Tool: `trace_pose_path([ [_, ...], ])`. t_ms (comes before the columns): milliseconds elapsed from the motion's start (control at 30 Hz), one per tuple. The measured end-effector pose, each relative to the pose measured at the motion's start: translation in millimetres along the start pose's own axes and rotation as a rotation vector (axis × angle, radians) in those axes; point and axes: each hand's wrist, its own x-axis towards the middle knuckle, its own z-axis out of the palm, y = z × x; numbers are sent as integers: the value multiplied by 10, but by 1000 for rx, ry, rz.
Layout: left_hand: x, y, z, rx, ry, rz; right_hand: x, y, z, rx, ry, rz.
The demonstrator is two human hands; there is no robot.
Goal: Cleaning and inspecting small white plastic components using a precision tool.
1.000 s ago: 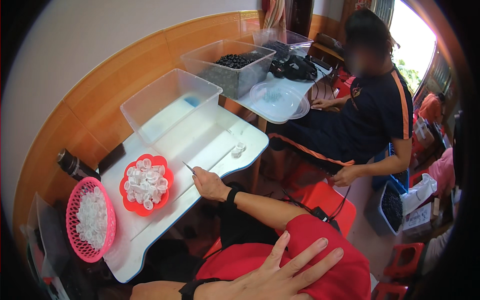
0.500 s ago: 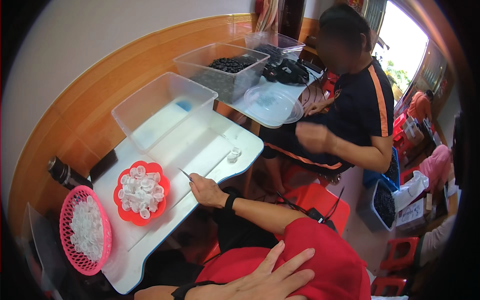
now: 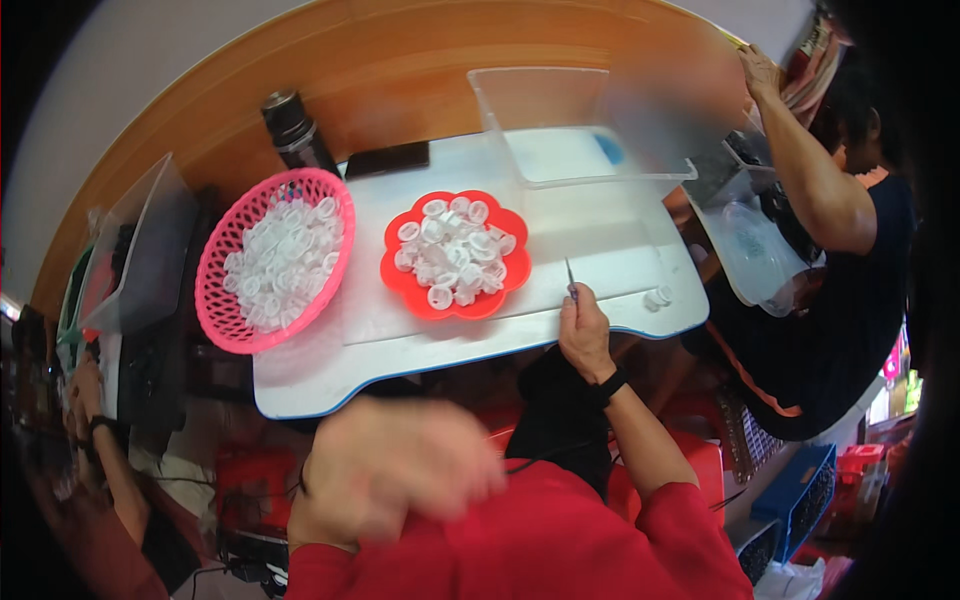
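My right hand (image 3: pixel 586 335) is closed round a slim pointed metal tool (image 3: pixel 571 272) at the table's front edge, its tip pointing away from me. Smeared by motion, my left hand (image 3: pixel 400 465) is raised in front of my red shirt, short of the table; its fingers cannot be made out. A red flower-shaped dish (image 3: pixel 470 309) on the white table (image 3: pixel 590 230) holds a heap of small clear plastic caps (image 3: pixel 455 250). Left of it, a tilted pink lattice basket (image 3: pixel 212 285) holds more such caps. A few loose clear pieces (image 3: pixel 657 297) lie near the right front corner.
A large clear plastic bin (image 3: pixel 560 180) stands at the back of the table. Behind the basket are a dark flask (image 3: pixel 297 132) and a flat black object (image 3: pixel 388 159). At right, a person in dark clothes (image 3: pixel 835 330) raises an arm; another person's arm (image 3: pixel 118 480) shows at left.
My view has swung, so the table sits more to the centre. My left hand has lifted off my red clothing, its spread fingers now blurred. The co-worker's arm has risen. My right hand keeps the tool.
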Motion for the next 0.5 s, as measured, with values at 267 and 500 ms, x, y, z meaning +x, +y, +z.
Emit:
trace_pose_path([
  [267,-207,-883,-845,1614,496,-332,-35,-33,-20,39,-27,95],
  [500,-112,-1174,-909,1677,558,-647,-37,-12,-57,28,-36,118],
])
